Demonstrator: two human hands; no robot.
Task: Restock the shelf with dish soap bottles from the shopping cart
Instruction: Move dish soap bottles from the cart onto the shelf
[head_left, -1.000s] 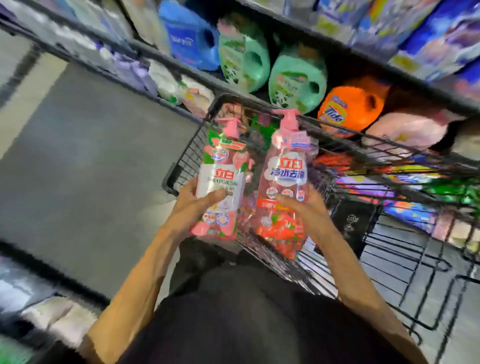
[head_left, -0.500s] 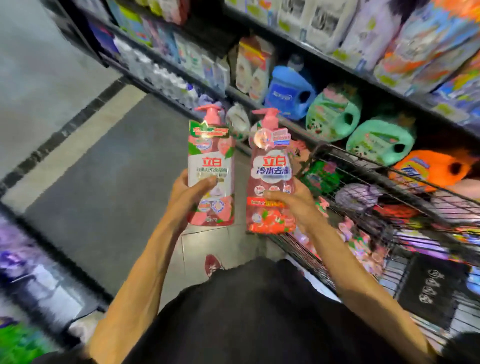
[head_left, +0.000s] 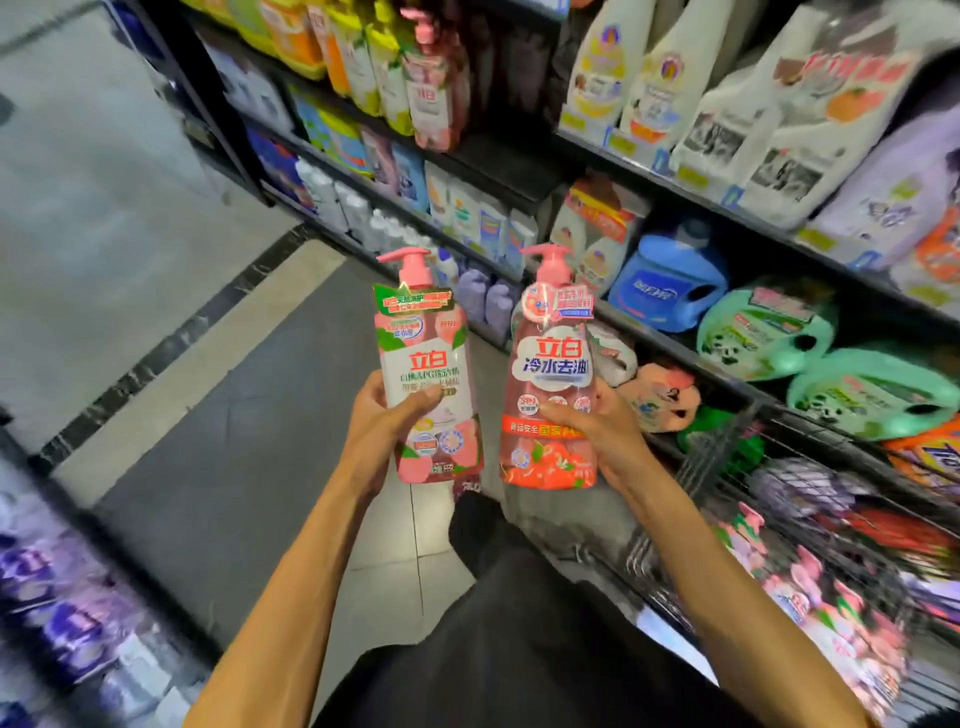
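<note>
Two dish soap bottles are held upright, side by side and slightly apart, in front of the shelving. The left hand (head_left: 382, 423) wraps around the middle of the white-labelled bottle (head_left: 427, 374), thumb across the front label and remaining fingers hidden behind the body. The right hand (head_left: 597, 431) wraps around the red-tinted bottle (head_left: 553, 384), thumb pressed on the front just above the lower label band; its other fingers are mostly concealed behind the bottle. Both bottles carry pink pump heads, spouts pointing left.

One matching pink pump bottle (head_left: 434, 88) stands near the front edge of the upper shelf (head_left: 498, 161), beside yellow-green bottles whose labels are too blurred to read. A dark gap lies to its right on that shelf.

The shopping cart (head_left: 779, 519) occupies the lower right, cut off by the frame's right edge. Its wire basket holds more pink-topped packages, but motion blur prevents counting them or reading their print. A blue jug (head_left: 670, 291) and green jugs (head_left: 769, 332) lie on the lower shelf behind the cart; the green jugs are partly hidden by the shelf above. Products at the bottom-left corner are smeared beyond identification.
</note>
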